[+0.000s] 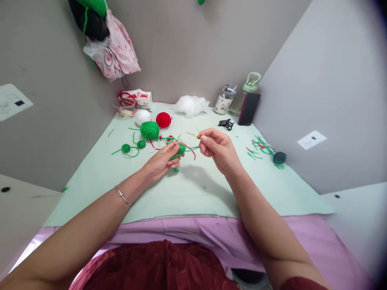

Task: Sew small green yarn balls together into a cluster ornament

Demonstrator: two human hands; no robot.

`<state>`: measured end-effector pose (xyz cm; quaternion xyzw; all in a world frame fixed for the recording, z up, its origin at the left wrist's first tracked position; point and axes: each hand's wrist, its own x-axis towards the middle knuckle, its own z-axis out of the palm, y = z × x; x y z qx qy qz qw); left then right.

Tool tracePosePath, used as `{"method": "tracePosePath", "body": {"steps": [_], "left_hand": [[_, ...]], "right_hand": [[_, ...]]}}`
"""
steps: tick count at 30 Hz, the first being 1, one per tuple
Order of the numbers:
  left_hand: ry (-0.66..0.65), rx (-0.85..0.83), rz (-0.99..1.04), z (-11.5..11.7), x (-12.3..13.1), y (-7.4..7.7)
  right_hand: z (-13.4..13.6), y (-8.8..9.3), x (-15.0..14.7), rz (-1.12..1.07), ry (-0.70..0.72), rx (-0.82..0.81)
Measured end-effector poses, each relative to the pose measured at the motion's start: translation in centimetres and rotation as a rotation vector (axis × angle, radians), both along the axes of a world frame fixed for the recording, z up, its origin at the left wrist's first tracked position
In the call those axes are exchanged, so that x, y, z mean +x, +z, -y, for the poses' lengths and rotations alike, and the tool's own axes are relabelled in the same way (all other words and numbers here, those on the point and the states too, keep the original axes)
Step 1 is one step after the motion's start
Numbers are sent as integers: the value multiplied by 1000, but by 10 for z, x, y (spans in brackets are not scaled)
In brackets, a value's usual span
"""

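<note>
Tabletop (211, 205) | left grip (166, 159): holding green crochet (182, 149) | right grip (216, 148): pinching green yarn (195, 148) | both well apart from front edge

Green piece (182, 150) partly hidden by left fingers (172, 148), green object (201, 1) cut off at top edge, print on packet (144, 99) illegible

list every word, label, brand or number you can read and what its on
No text is clear enough to quote.
Red-and-white packet: red print, too small and blurred to read.
Left white plate: faint marks, too blurred to read.
Pen cup: dark pattern, too small to tell if it includes lettering.
</note>
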<state>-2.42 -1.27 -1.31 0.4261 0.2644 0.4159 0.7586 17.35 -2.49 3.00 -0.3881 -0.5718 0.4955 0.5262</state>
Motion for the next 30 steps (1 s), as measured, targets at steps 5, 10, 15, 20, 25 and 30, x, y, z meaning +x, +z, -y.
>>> {"method": "tracePosePath", "body": {"steps": [5,10,15,20,25,30], "left_hand": [[35,36,-23,-1,0,1],[91,31,4,-3,-1,1],[116,31,27,-4,-2,0],[117,31,28,-5,-3,-1],[113,26,33,-5,-2,0],[124,30,29,-4,-1,0]], "right_hand": [[-2,-4,-3,59,-34,19],[-1,-6,-6,219,-97,92],[1,-9,-11,333,5,63],[2,-11,-13,430,4,29],[3,-12,-14,446,-2,26],[4,-13,-16,441,-21,36]]}}
